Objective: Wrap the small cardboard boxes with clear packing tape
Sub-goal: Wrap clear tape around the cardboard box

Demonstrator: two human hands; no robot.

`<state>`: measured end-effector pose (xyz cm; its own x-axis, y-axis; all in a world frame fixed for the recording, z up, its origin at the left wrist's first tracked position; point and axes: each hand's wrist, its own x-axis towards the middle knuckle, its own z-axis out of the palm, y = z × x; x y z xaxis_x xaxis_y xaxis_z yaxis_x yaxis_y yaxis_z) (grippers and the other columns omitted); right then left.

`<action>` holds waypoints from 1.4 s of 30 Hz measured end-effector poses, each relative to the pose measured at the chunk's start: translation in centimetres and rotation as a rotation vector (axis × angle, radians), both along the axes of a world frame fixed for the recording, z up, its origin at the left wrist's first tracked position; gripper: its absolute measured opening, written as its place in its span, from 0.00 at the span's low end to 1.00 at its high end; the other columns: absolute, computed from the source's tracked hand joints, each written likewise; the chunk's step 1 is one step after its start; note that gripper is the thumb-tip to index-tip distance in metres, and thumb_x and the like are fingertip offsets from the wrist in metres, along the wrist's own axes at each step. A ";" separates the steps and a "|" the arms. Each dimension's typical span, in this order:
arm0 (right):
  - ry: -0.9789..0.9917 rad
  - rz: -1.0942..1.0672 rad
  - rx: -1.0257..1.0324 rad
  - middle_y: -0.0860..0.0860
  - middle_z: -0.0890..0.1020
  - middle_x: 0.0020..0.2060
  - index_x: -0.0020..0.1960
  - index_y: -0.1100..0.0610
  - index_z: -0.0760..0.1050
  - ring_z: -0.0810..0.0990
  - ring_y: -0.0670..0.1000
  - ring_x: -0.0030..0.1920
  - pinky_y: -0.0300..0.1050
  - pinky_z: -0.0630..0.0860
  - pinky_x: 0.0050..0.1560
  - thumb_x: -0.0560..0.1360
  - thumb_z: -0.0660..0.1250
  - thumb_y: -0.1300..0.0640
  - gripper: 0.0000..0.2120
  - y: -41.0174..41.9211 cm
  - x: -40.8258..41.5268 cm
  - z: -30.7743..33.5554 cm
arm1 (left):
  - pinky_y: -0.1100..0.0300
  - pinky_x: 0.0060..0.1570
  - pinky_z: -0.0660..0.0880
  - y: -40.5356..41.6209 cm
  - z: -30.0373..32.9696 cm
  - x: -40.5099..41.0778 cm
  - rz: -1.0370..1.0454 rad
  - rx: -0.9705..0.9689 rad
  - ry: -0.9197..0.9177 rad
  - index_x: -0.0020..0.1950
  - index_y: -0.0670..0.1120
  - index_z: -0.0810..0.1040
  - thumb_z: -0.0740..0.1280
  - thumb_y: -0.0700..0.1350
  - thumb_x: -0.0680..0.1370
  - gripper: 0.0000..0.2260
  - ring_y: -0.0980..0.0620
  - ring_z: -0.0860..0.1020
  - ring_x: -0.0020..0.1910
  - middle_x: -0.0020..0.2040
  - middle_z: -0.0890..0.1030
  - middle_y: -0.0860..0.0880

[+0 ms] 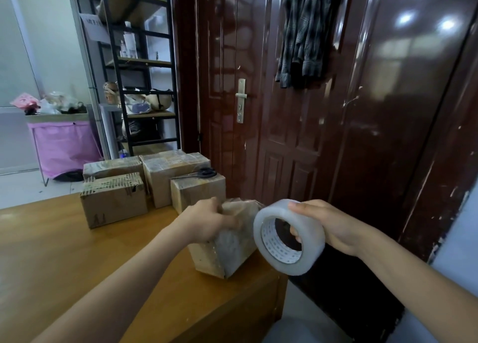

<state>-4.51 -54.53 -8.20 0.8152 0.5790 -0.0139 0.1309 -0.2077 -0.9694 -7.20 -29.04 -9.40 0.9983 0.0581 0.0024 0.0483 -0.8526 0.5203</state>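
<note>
The left hand [207,219] grips the box [232,241] on the table [64,252]; just right of it, the right hand [328,223] holds the tape roll [289,236].

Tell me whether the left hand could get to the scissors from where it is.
Probably yes, but not right away: the left hand grips the box being taped. The scissors lie uncovered on a box just behind, nothing between.
</note>
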 end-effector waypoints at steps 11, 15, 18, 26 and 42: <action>0.252 0.183 -0.664 0.47 0.84 0.35 0.45 0.56 0.81 0.83 0.43 0.36 0.37 0.77 0.39 0.74 0.58 0.32 0.29 1.5 -0.2 -3.2 | 0.49 0.58 0.74 2.2 0.4 -0.2 -0.060 -0.512 0.166 0.58 0.51 0.77 0.71 0.57 0.59 0.29 0.46 0.78 0.54 0.56 0.78 0.46; 0.143 0.170 -0.525 0.44 0.82 0.29 0.40 0.54 0.81 0.80 0.40 0.31 0.33 0.74 0.36 0.77 0.54 0.34 0.27 1.6 -0.5 -3.4 | 0.50 0.56 0.76 2.6 0.0 -0.6 -0.052 -0.538 0.173 0.58 0.53 0.76 0.71 0.59 0.57 0.30 0.47 0.80 0.52 0.55 0.79 0.47; 0.040 0.156 -0.579 0.46 0.82 0.32 0.40 0.58 0.80 0.81 0.43 0.34 0.36 0.75 0.41 0.75 0.57 0.32 0.30 0.9 -0.2 -3.4 | 0.49 0.58 0.75 2.5 -0.5 -0.8 -0.037 -0.439 0.063 0.64 0.53 0.74 0.69 0.64 0.56 0.37 0.49 0.77 0.55 0.59 0.77 0.49; -0.081 0.031 -0.675 0.45 0.62 0.23 0.27 0.51 0.60 0.59 0.43 0.22 0.36 0.55 0.28 0.70 0.63 0.29 0.29 -1.2 0.2 -5.5 | 0.49 0.62 0.69 2.2 -2.4 -1.0 -0.071 0.500 -0.146 0.79 0.58 0.48 0.54 0.72 0.70 0.40 0.46 0.65 0.68 0.74 0.57 0.52; -0.046 0.063 -0.691 0.45 0.64 0.24 0.27 0.51 0.62 0.63 0.44 0.24 0.39 0.58 0.31 0.63 0.61 0.22 0.31 0.3 0.5 -7.3 | 0.38 0.75 0.48 -0.4 -1.7 0.8 -0.165 0.598 0.025 0.80 0.53 0.41 0.58 0.55 0.81 0.34 0.40 0.45 0.79 0.81 0.42 0.51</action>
<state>-4.03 -54.26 -15.51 0.7891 0.4959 -0.3624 0.2008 -0.7659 -0.6108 -6.39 -29.45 -11.12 0.9942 -0.1012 -0.0370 -0.1029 -0.9935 -0.0492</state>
